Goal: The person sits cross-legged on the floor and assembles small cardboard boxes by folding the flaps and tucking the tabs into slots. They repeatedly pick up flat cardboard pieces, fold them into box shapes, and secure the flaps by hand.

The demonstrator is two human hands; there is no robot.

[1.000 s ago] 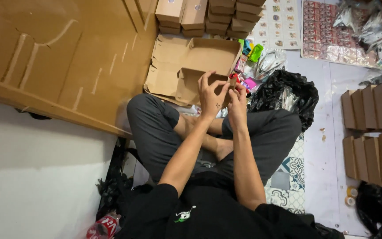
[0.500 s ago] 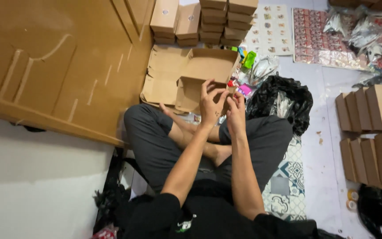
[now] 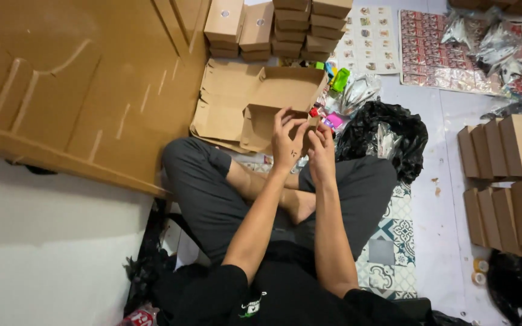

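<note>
The person sits cross-legged on the floor, and both hands are raised together in front of the knees. The left hand (image 3: 286, 140) has its fingers curled and closed on the near edge of a brown, partly folded cardboard box (image 3: 273, 102). The right hand (image 3: 321, 151) is just beside the left one, almost touching it, and its fingers are also bent and pinch the same edge of the box. What exactly lies between the fingertips is too small to tell.

The box lies directly beyond the two hands, open and flattened in part, with its flaps spread towards the left. The edge that the hands hold is the one nearest to the person.

Just beyond the right hand, near its fingertips, there are small colourful plastic items (image 3: 332, 99), green, pink and red. To the right of the right hand rests a crumpled black plastic bag (image 3: 394, 130) with a shiny wrapper in it. Far beyond both hands stand stacks of closed brown cardboard boxes (image 3: 285, 27). Well apart on the right side stand more closed brown boxes (image 3: 509, 181) in rows. To the left of the left hand leans a large brown wooden panel (image 3: 74, 90).
</note>
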